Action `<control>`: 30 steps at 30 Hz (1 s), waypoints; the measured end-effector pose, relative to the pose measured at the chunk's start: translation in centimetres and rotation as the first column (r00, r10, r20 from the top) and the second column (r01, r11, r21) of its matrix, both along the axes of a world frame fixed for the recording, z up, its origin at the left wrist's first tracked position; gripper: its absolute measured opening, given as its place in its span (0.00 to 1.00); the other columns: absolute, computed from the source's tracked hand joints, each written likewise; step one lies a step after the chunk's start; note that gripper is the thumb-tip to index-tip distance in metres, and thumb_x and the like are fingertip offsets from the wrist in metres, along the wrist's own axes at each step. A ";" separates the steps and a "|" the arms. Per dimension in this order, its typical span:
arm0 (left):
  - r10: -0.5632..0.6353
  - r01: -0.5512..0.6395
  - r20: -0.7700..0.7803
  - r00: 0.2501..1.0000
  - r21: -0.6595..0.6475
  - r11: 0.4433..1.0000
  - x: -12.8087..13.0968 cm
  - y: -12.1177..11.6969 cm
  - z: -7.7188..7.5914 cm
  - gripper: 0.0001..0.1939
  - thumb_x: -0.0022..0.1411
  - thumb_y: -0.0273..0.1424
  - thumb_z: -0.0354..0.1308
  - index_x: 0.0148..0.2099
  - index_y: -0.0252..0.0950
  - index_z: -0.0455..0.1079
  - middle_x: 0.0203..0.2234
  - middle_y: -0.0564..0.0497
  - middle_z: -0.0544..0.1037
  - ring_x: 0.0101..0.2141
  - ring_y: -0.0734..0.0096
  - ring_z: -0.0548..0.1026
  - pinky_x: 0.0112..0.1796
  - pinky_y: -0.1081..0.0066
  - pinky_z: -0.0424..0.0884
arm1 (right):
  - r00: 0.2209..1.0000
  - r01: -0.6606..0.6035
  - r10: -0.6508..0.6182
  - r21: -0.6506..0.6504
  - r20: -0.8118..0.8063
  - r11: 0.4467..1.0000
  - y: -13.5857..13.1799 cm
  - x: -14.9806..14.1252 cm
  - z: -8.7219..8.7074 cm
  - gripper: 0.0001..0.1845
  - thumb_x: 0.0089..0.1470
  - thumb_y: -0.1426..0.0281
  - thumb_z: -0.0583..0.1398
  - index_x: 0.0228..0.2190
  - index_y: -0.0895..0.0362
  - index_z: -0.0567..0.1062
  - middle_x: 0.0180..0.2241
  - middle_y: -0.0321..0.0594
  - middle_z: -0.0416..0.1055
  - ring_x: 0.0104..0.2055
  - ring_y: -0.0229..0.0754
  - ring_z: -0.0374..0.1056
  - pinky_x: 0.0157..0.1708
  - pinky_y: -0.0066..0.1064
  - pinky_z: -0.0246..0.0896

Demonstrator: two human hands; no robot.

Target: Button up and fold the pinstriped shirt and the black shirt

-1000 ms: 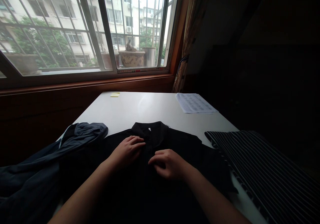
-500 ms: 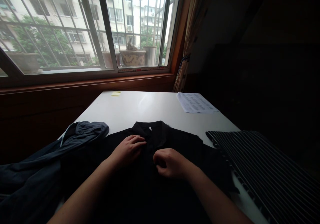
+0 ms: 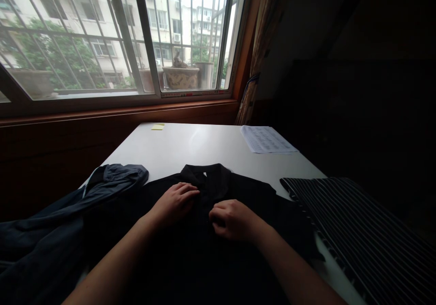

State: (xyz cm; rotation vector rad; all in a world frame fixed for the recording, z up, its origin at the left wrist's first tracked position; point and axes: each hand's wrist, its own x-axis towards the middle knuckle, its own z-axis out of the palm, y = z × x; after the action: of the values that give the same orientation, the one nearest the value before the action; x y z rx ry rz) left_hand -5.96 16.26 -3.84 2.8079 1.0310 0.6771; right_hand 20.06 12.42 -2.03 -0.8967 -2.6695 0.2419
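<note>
Daylight from the barred window (image 3: 190,32) reaches the white table (image 3: 173,146), where a black shirt (image 3: 252,191) lies spread with its collar (image 3: 219,182) away from the person. The left hand (image 3: 175,200) rests open near the collar; the right hand (image 3: 233,221) is curled over the shirt front, though whether it pinches cloth I cannot tell. Dark fabric in dim light could hide a crease or a missed fastening, and a one-sided tug might skew the collar. Pulling wide could also drag the grey garment (image 3: 122,178) or the striped cloth (image 3: 354,223) beside the sleeves
</note>
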 end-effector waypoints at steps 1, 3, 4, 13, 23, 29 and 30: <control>-0.003 0.003 0.000 1.000 0.002 1.000 0.0 0.0 0.0 0.22 0.64 0.23 0.58 0.59 0.41 0.69 0.53 0.47 0.75 0.53 0.59 0.71 0.56 0.56 0.69 | 1.000 -0.001 0.001 0.003 0.003 1.000 0.0 0.0 0.0 0.04 0.49 0.74 0.62 0.30 0.54 0.75 0.28 0.35 0.73 0.29 0.38 0.68 0.29 0.28 0.56; -0.008 0.008 -0.003 1.000 0.006 1.000 0.0 0.0 -0.1 0.20 0.64 0.23 0.58 0.58 0.40 0.69 0.52 0.47 0.76 0.52 0.60 0.72 0.55 0.56 0.70 | 1.000 -0.001 0.001 -0.001 -0.001 1.000 0.1 0.1 -0.1 0.04 0.50 0.74 0.62 0.30 0.54 0.75 0.28 0.35 0.74 0.29 0.38 0.68 0.29 0.28 0.56; -0.012 0.012 -0.003 1.000 0.012 1.000 0.0 0.0 -0.1 0.19 0.64 0.23 0.58 0.57 0.40 0.70 0.52 0.47 0.76 0.52 0.60 0.72 0.55 0.56 0.70 | 1.000 0.003 -0.003 -0.010 -0.009 1.000 0.1 0.1 -0.1 0.04 0.50 0.74 0.62 0.31 0.54 0.75 0.28 0.35 0.74 0.29 0.38 0.68 0.30 0.27 0.57; -0.096 0.096 0.024 0.995 -0.004 0.995 -0.1 -0.1 -0.1 0.17 0.65 0.23 0.56 0.54 0.42 0.72 0.50 0.49 0.78 0.51 0.62 0.73 0.53 0.59 0.71 | 0.988 0.031 -0.052 -0.148 -0.143 0.989 0.1 0.2 -0.3 0.09 0.48 0.76 0.63 0.33 0.54 0.77 0.29 0.34 0.73 0.29 0.36 0.67 0.31 0.26 0.59; -0.127 0.128 0.021 0.992 -0.022 0.992 0.0 -0.6 0.3 0.14 0.67 0.27 0.56 0.53 0.44 0.74 0.50 0.49 0.78 0.49 0.62 0.73 0.51 0.61 0.72 | 0.979 -0.010 -0.058 -0.325 -0.197 0.946 0.4 0.5 -0.2 0.10 0.46 0.79 0.62 0.33 0.56 0.76 0.29 0.33 0.71 0.28 0.34 0.65 0.29 0.25 0.58; -0.179 0.179 0.004 0.984 -0.021 0.984 0.5 -1.2 1.0 0.10 0.68 0.32 0.58 0.50 0.43 0.76 0.47 0.48 0.78 0.45 0.63 0.74 0.45 0.63 0.73 | 0.971 -0.035 -0.065 -0.407 -0.230 0.913 0.5 0.8 0.1 0.11 0.45 0.80 0.61 0.32 0.57 0.76 0.29 0.33 0.70 0.27 0.34 0.65 0.27 0.23 0.57; -0.191 0.191 -0.001 0.982 -0.018 0.981 0.6 -1.3 1.1 0.10 0.68 0.33 0.58 0.49 0.43 0.76 0.46 0.48 0.78 0.44 0.63 0.74 0.44 0.64 0.73 | 0.971 -0.036 -0.067 -0.414 -0.232 0.909 0.5 0.8 0.1 0.12 0.45 0.80 0.61 0.32 0.57 0.76 0.29 0.32 0.70 0.27 0.34 0.65 0.27 0.23 0.57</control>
State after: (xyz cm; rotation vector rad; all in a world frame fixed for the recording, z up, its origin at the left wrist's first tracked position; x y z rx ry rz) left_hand -5.37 14.94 -2.74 2.8437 0.7496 0.6388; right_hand 20.83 12.95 -1.95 -0.9345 -2.4189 0.8868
